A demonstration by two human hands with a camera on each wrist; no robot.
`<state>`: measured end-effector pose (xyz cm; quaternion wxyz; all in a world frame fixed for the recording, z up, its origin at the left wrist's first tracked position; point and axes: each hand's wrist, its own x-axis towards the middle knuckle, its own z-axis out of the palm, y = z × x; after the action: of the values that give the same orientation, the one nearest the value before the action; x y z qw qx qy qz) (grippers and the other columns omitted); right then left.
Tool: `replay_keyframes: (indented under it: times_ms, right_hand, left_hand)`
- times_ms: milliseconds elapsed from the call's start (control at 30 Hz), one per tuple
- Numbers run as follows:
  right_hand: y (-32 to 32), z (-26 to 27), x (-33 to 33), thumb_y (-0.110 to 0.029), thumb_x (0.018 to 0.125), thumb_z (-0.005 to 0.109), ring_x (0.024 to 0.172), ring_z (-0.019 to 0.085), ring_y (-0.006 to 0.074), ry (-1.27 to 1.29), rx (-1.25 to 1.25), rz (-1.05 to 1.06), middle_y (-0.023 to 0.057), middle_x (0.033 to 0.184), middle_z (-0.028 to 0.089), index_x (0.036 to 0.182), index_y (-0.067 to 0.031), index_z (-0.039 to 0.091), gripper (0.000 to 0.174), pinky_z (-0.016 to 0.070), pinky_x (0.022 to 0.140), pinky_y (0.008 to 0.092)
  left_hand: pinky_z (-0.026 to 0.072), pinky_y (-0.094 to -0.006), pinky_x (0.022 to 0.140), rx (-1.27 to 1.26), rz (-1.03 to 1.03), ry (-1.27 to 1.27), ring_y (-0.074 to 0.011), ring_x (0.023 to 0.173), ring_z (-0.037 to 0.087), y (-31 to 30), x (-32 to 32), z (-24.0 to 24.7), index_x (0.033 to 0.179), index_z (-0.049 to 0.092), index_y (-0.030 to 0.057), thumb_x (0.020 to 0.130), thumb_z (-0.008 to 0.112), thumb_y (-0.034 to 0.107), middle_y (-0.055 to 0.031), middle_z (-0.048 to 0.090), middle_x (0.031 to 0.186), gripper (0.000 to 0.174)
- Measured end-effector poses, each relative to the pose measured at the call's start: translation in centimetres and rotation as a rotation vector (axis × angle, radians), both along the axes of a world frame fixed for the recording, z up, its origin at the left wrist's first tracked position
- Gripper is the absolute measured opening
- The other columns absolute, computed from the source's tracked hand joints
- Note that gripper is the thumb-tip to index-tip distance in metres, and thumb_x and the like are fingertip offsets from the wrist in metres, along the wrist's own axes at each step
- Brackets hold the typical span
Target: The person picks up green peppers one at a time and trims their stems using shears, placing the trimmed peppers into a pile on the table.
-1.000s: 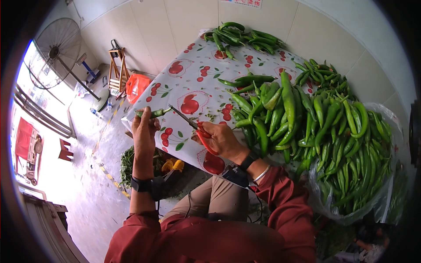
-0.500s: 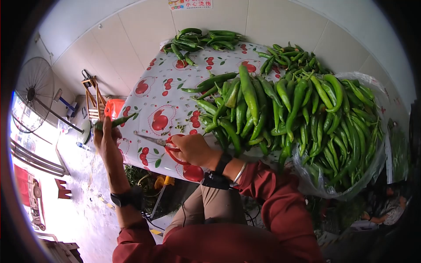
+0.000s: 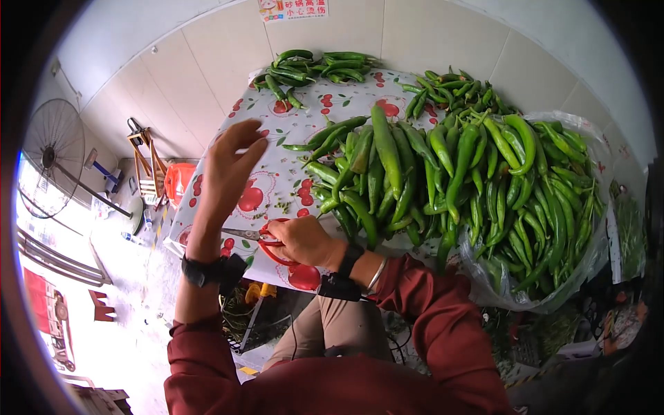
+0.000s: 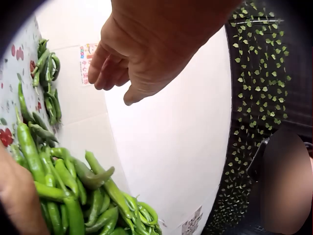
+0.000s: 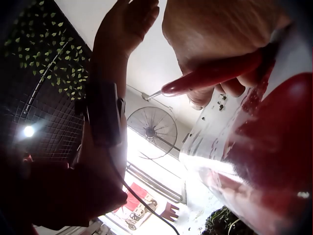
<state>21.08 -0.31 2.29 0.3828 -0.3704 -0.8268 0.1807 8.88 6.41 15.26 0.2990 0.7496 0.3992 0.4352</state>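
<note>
My left hand (image 3: 232,162) is raised above the left part of the table, fingers loosely bent and nothing between them. The left wrist view shows the same hand (image 4: 142,58) with its thumb apart from the fingers. Low over the front edge, my right hand (image 3: 304,238) grips red-handled scissors (image 3: 267,245), their blades pointing left. A red handle (image 5: 210,73) shows under the fingers in the right wrist view. Right of that hand lies a big heap of long green peppers (image 3: 391,155). A smaller group of green peppers (image 3: 294,69) rests at the back.
A fruit-print cloth (image 3: 277,162) covers the table, with small green trimmings (image 3: 281,206) scattered on it. At the right, a clear plastic bag (image 3: 487,294) holds more peppers. A standing fan (image 3: 48,155) and an orange-red bag (image 3: 180,181) are on the floor at left.
The green pepper that my left hand held is gone from its fingers. That hand has moved up and right over the table; the right hand keeps the scissors. The head view has turned rightward.
</note>
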Motion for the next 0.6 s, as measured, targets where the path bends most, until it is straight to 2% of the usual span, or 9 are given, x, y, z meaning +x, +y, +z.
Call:
replay_keyframes:
  times_ms: [67, 133, 200, 233, 333, 400, 433, 533, 600]
  right_hand:
    - [-0.2, 0.6, 0.1, -0.026, 0.076, 0.063, 0.063, 0.061, 0.0313, -0.032, -0.049, -0.002, 0.0141, 0.069, 0.061, 0.085, -0.0048, 0.056, 0.025, 0.0476, 0.057, 0.039]
    - [-0.3, 0.6, 0.1, -0.026, 0.076, 0.063, 0.065, 0.062, 0.0312, -0.064, -0.099, 0.002, 0.0147, 0.071, 0.062, 0.086, -0.0038, 0.057, 0.025, 0.048, 0.058, 0.0391]
    - [-0.2, 0.5, 0.1, -0.027, 0.076, 0.064, 0.064, 0.062, 0.0311, -0.101, -0.071, -0.015, 0.0144, 0.07, 0.062, 0.085, -0.0037, 0.056, 0.026, 0.0479, 0.057, 0.0393]
    - [-0.2, 0.4, 0.0, -0.027, 0.076, 0.064, 0.064, 0.062, 0.0311, -0.102, -0.068, -0.015, 0.0144, 0.07, 0.062, 0.085, -0.0037, 0.056, 0.026, 0.0479, 0.057, 0.0393]
    - [-0.1, 0.3, 0.0, -0.027, 0.077, 0.063, 0.063, 0.061, 0.0322, -0.01, -0.033, -0.011, 0.0143, 0.067, 0.061, 0.082, -0.0035, 0.055, 0.026, 0.0472, 0.056, 0.0399]
    - [0.0, 0.2, 0.0, -0.027, 0.079, 0.063, 0.061, 0.061, 0.032, 0.003, 0.009, -0.035, 0.0136, 0.066, 0.06, 0.084, -0.0049, 0.056, 0.024, 0.0462, 0.053, 0.0382]
    - [0.0, 0.2, 0.0, -0.027, 0.079, 0.063, 0.061, 0.061, 0.032, -0.006, 0.009, -0.029, 0.0136, 0.066, 0.06, 0.084, -0.0049, 0.056, 0.024, 0.0462, 0.053, 0.0382]
    - [0.0, 0.3, 0.0, -0.028, 0.08, 0.064, 0.061, 0.061, 0.0315, -0.008, 0.013, -0.041, 0.0136, 0.066, 0.061, 0.086, -0.0045, 0.057, 0.025, 0.0463, 0.052, 0.0375]
    - [-0.1, 0.4, 0.0, -0.028, 0.079, 0.064, 0.061, 0.061, 0.0309, -0.006, 0.004, -0.057, 0.0137, 0.067, 0.061, 0.087, -0.0045, 0.058, 0.026, 0.0465, 0.051, 0.0372]
  left_hand:
    - [0.0459, -0.023, 0.069, -0.031, 0.156, -0.1, -0.0103, 0.08, 0.057, -0.2, -2.6, -1.7, 0.109, 0.059, -0.001, 0.087, 0.054, 0.012, -0.0075, 0.062, 0.096, 0.026]
    - [0.0409, -0.0198, 0.058, -0.002, 0.331, -0.166, -0.0058, 0.067, 0.05, -1.3, -5.4, -2.6, 0.098, 0.062, 0.0001, 0.089, 0.054, 0.016, -0.0008, 0.057, 0.077, 0.02]
    - [0.0306, -0.0199, 0.051, -0.001, 0.436, -0.279, -0.0045, 0.055, 0.038, -1.8, -8.7, -4.7, 0.086, 0.061, 0.0015, 0.091, 0.052, 0.022, 0.0029, 0.047, 0.064, 0.023]
    - [0.0281, -0.0193, 0.047, -0.021, 0.506, -0.319, -0.0038, 0.052, 0.036, -2.1, -10.2, -6.0, 0.084, 0.061, 0.0028, 0.092, 0.051, 0.027, 0.0038, 0.045, 0.061, 0.028]
    - [0.0262, -0.0188, 0.044, -0.15, 0.538, -0.48, -0.0026, 0.049, 0.035, -3.1, -12.9, -10.4, 0.081, 0.06, 0.0038, 0.093, 0.05, 0.032, 0.005, 0.041, 0.058, 0.033]
    - [0.0249, -0.018, 0.042, -0.252, 0.567, -0.519, -0.0017, 0.046, 0.033, -3.3, -12.6, -12.6, 0.077, 0.059, 0.0051, 0.093, 0.049, 0.035, 0.006, 0.039, 0.056, 0.036]
    - [0.0255, -0.0177, 0.043, -0.308, 0.632, -0.448, -0.0018, 0.047, 0.032, -3.6, -12.1, -13.1, 0.074, 0.06, 0.0058, 0.094, 0.048, 0.035, 0.0062, 0.039, 0.056, 0.037]
    - [0.0261, -0.0195, 0.043, -0.105, 0.548, -0.296, -0.0031, 0.047, 0.036, -3.0, -11.6, -14.8, 0.071, 0.058, 0.0056, 0.094, 0.046, 0.034, 0.0063, 0.039, 0.055, 0.039]
    - [0.0274, -0.0207, 0.045, -0.088, 0.571, -0.264, -0.0036, 0.048, 0.037, -3.1, -11.1, -15.2, 0.071, 0.058, 0.0052, 0.094, 0.046, 0.034, 0.0056, 0.041, 0.055, 0.039]
